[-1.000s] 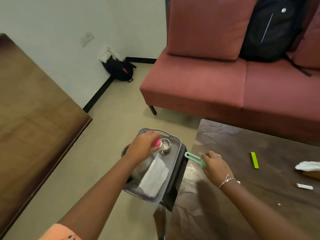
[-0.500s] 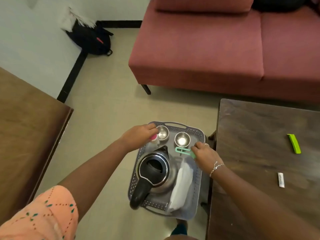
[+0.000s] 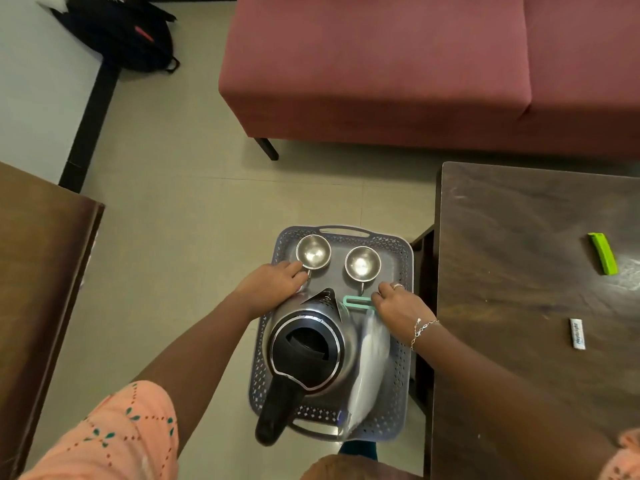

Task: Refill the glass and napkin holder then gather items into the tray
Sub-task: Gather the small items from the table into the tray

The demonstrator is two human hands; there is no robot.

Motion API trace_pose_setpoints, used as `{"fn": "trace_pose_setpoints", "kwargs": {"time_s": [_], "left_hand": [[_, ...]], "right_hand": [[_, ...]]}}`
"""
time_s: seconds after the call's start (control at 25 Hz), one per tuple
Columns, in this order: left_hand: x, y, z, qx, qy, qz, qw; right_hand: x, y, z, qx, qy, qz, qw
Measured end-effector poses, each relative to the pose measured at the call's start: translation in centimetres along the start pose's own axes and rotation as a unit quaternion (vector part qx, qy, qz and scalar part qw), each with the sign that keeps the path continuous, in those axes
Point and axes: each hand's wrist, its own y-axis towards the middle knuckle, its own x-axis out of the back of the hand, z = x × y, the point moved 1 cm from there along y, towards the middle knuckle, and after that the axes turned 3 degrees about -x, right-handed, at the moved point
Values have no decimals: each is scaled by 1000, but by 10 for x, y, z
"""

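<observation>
- The dark worktop (image 3: 536, 271) on the right carries a lime-green strip (image 3: 604, 252) and a white sachet (image 3: 577, 333). Both lie well apart from the tray, so I judge the gathering is not yet finished.
- The grey perforated tray (image 3: 403, 358) sits just beside the worktop's edge on a dark support that is mostly hidden. It holds a kettle, napkins, two cups and a teal tool. With that load on a support this narrow, a push from either side could slide or tip it.
- The steel kettle (image 3: 308, 348) fills the tray's near left, spout pointing between the cups. Its contents cannot be seen. It is the heaviest piece, and if jolted it could knock the cups over.
- The white napkins (image 3: 370, 368) are blurred and lie between the kettle and the tray's right wall. Whether they sit in a holder cannot be told.
- The left grip (image 3: 273, 285) is at the tray's far left, fingers curled down beside the left cup's handle. Whether it holds anything cannot be told.
- The right grip (image 3: 398, 306) pinches one end of the teal tool.
- The left cup (image 3: 313, 251) and the right cup (image 3: 362, 263) stand upright at the far end and look empty. A careless knuckle could topple either one.
- The teal loop-ended tool (image 3: 356, 301) lies low over the tray floor, just beside the right cup's handle. It could snag that handle as it is set down.
</observation>
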Motion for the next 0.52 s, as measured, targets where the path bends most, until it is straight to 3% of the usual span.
{"fn": "trace_pose_setpoints", "kwargs": {"time_s": [0.12,0.52], "left_hand": [[-19,4,3,1,-19,0,1000],[-21,6,6,-24,77,-21,996]], "right_hand": [[-6,6,1,6,8,27,1000],[-27,11,1,-11,2,26,1000]]}}
